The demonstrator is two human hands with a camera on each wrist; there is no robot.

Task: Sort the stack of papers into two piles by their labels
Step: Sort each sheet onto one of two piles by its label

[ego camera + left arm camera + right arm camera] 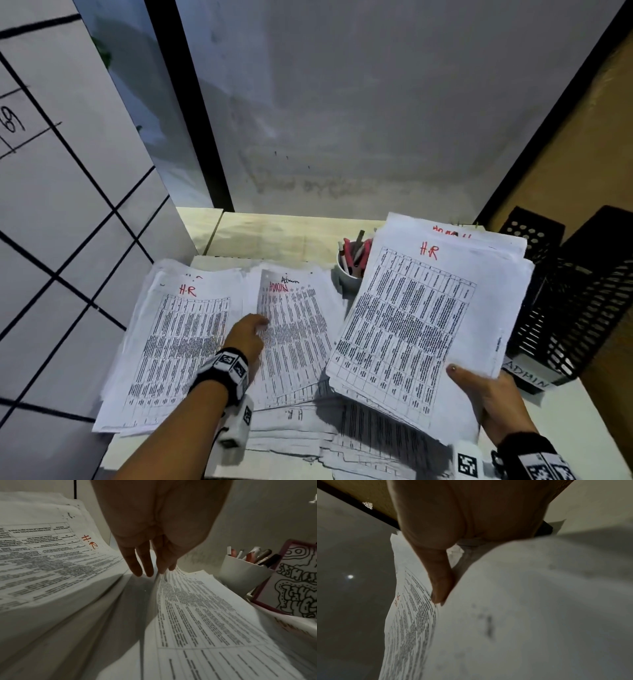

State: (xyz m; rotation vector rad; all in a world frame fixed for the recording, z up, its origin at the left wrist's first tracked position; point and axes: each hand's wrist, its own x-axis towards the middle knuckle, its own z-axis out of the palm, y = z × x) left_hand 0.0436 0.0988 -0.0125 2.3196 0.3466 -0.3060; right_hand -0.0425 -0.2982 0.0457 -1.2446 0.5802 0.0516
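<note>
On the desk (pixel 274 233), ADMIN pile (pixel 294 329) beside HR pile (pixel 178 335) | my left hand (pixel 245 337) pinches the ADMIN top sheet's edge | my right hand (pixel 493 397) clamps the lifted stack (pixel 411 329), thumb on top.

An office desk: printed table sheets (pixel 181 342) hand-marked "HR" and "Admin" in red cover a pale desktop (pixel 274 233), beside a white cup of pens (pixel 351 270), black mesh file trays (pixel 575 308) tagged "ADMIN", and a whiteboard (pixel 376 102) behind.
</note>
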